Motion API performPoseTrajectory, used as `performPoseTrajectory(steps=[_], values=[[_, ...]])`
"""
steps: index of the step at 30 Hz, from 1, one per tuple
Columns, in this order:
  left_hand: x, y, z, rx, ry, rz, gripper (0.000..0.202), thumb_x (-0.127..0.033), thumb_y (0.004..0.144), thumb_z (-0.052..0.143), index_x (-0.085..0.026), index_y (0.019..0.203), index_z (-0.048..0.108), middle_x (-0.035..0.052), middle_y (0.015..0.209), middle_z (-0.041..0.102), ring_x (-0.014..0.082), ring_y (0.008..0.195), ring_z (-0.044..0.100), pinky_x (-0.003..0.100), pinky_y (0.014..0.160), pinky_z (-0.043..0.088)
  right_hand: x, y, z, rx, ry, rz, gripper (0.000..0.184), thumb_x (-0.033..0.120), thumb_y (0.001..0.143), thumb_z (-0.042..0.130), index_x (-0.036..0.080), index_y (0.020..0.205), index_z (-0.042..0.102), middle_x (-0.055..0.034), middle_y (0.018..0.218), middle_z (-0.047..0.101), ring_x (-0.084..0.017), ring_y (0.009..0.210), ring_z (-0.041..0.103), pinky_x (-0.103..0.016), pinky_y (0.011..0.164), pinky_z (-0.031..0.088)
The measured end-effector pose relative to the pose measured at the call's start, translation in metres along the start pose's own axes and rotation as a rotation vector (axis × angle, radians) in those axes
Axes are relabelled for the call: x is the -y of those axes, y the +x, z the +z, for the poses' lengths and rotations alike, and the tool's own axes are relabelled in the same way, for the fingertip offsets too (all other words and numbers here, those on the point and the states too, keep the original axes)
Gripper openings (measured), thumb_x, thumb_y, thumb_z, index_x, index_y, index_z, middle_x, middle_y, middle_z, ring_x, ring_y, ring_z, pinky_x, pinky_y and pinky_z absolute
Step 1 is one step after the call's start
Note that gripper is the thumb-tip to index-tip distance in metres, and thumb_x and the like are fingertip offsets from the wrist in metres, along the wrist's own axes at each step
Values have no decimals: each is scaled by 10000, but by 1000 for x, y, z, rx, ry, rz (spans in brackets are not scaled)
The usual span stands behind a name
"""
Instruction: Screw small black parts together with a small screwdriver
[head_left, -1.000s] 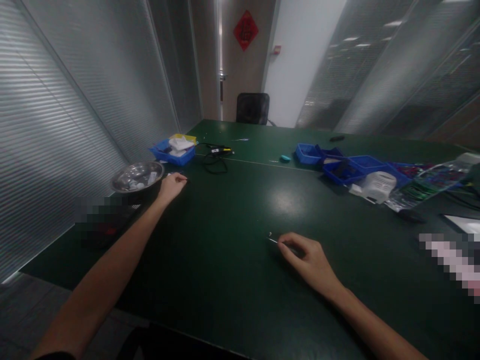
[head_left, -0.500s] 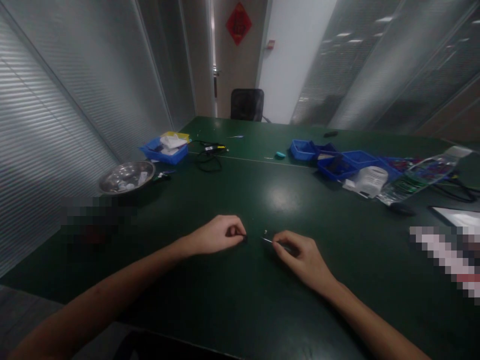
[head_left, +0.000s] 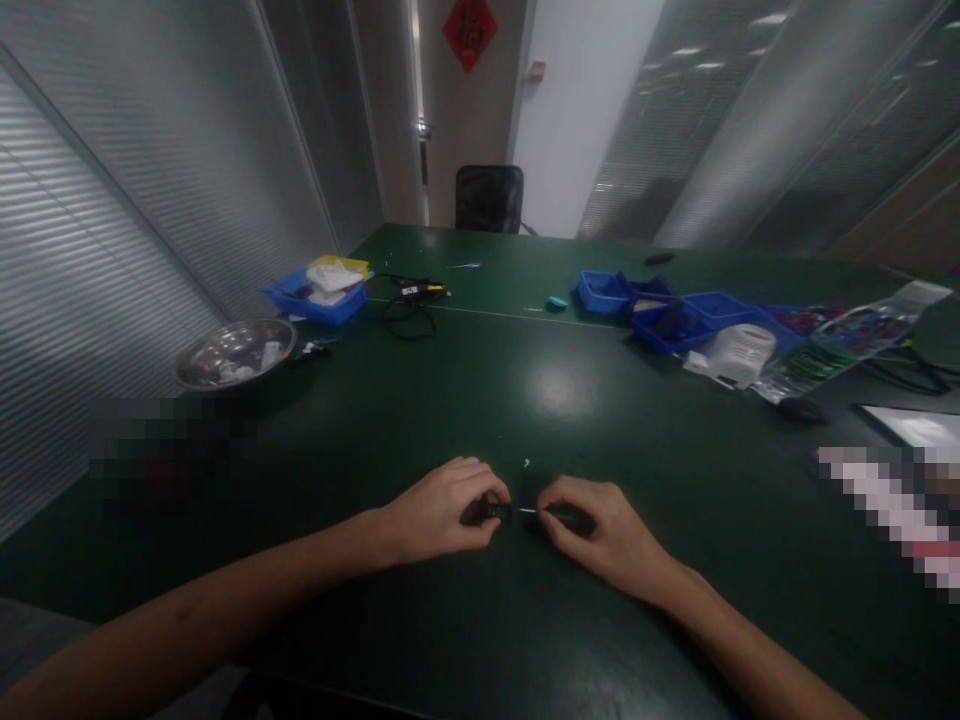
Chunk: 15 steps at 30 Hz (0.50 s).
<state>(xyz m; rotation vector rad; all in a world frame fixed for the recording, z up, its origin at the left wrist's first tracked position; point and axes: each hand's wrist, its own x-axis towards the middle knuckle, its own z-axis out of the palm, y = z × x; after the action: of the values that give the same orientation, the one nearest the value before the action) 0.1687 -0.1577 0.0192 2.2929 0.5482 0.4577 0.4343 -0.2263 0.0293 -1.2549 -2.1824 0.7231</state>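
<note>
My left hand (head_left: 448, 512) is closed, thumb and fingers pinching a small dark green piece (head_left: 499, 511) that looks like a circuit board; its far part is covered by the fingers. My right hand (head_left: 604, 525) pinches a thin tool with a shiny metal tip (head_left: 527, 511); the rest lies hidden in the hand, so its kind is unclear. That tip points left toward the green piece, with a narrow gap between them. Just beyond the hands, a tiny white bit (head_left: 526, 463) rests on the dark green table (head_left: 450, 400).
A metal bowl (head_left: 236, 352) with white bits stands at left, near a blue tray (head_left: 330, 308). A black cable (head_left: 412, 320) lies behind. On the right are blue bins (head_left: 604, 295), a white plastic object (head_left: 739, 355) and a clear bottle (head_left: 844, 345). A black chair (head_left: 489, 198) stands beyond.
Both hands have moved slightly toward me, and the left has also shifted right, closer to the tool tip. More of the green piece shows now. The view has tilted a little.
</note>
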Motion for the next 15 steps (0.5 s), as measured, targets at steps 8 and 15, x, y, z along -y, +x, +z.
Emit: performPoseTrajectory(steps=[8, 15], values=[[4, -2, 3, -15, -15, -16, 144, -268, 923, 703, -200, 1046, 674, 50, 1017, 647, 200, 983, 589, 327, 852, 455, 3, -1, 3, 58, -52, 23, 158, 259, 991, 571, 223, 970, 723, -4, 810, 744, -150, 665, 685, -262, 642, 482], [2, -1, 1, -2, -2, -8, 135, -271, 946, 685, -189, 1054, 678, 56, 1005, 659, 205, 967, 599, 340, 875, 452, 3, -1, 2, 75, -40, 24, 184, 296, 1020, 552, 229, 993, 721, 1, 816, 749, -144, 644, 678, -262, 626, 466]])
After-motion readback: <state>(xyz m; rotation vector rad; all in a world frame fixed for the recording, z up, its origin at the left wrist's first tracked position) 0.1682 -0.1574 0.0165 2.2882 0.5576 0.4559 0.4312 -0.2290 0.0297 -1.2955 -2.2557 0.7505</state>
